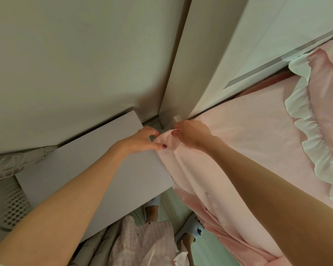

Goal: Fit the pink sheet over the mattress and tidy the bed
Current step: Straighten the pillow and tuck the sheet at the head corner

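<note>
The pale walls (pixel 75 64) meet in a corner above the bed. The pink sheet (pixel 238 143) covers the mattress top, and its loose edge hangs down the near side toward the floor. A pink pillow with white ruffle (pixel 319 116) lies at the right edge of the bed. A grey board (pixel 96 169) stands beside the bed corner. A white perforated basket (pixel 13 208) is at the lower left; its content is hidden. At the bed corner, the left hand (pixel 140 141) and right hand (pixel 192 133) both pinch the sheet's bunched corner with curled fingers (pixel 161 145).
</note>
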`<state>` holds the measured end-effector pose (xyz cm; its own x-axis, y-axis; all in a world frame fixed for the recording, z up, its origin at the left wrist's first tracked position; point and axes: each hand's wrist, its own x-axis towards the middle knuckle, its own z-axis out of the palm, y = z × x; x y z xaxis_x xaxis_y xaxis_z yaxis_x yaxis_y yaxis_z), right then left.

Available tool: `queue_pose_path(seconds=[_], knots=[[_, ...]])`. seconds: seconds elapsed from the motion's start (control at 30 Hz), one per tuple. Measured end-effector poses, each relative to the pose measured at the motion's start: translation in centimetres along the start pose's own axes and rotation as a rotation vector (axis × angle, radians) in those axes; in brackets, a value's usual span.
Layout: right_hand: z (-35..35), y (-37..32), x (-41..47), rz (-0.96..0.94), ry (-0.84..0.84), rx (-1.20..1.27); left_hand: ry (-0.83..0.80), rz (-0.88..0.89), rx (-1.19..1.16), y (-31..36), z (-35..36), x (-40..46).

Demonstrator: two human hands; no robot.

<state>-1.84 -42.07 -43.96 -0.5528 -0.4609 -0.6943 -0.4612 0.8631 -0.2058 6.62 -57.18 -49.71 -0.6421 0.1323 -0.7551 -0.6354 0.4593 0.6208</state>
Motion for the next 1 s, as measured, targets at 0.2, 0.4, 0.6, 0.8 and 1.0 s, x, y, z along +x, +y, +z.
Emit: queue_pose_path(seconds=[0.2,0.4,0.6,0.8,1.0], knots=[[0.4,0.4,-0.3,0.012,0.023,0.222,0.023,0.062,-0.128,2.0,1.6,0.2],[1.6,1.7,-3.1,-0.045,0.38,0.234,0.232,0.046,0.173,1.1,0.5,0.6],[6.1,7.8,-6.5,0.081,0.339,-0.166,0.25,-0.143,0.281,0.7,1.3,3.5],[8.2,8.2,-8.2,0.1,0.387,-0.226,0.071,-0.287,0.473,1.2,2.0,3.5],[9.7,8.5,-10.1,0.066,0.37,-0.195,0.172,-0.091,-0.086,1.7,3.2,2.7]])
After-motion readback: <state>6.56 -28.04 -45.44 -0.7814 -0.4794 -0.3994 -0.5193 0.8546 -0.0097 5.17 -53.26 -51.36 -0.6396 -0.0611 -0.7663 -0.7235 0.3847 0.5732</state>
